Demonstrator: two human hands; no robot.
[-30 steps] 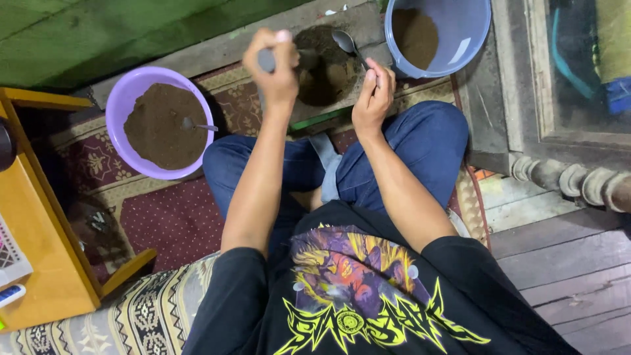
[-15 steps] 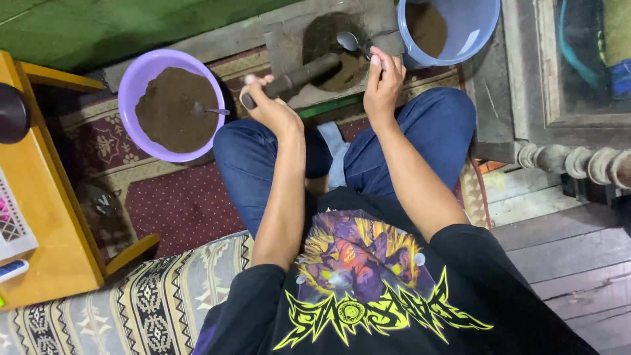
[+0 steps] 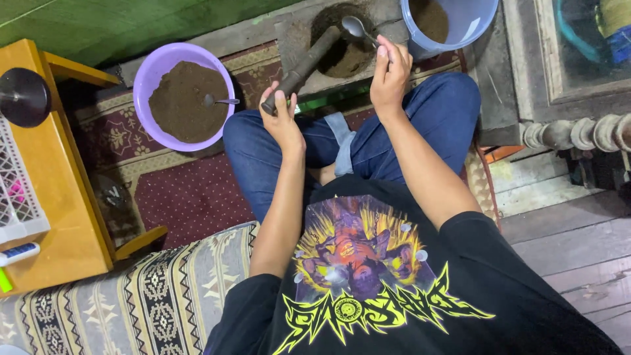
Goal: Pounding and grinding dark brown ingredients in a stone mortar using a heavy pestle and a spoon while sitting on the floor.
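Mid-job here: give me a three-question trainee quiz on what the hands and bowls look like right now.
1. True or false: the left hand grips the dark pestle.
2. What does the right hand hold? A) brush B) metal spoon C) cup
3. Fill in: a small spoon lies in the ____ bowl of brown powder.

Key: 1 true; 2 B; 3 purple. The pestle leans tilted into the stone mortar; the blue bowl sits beside it.
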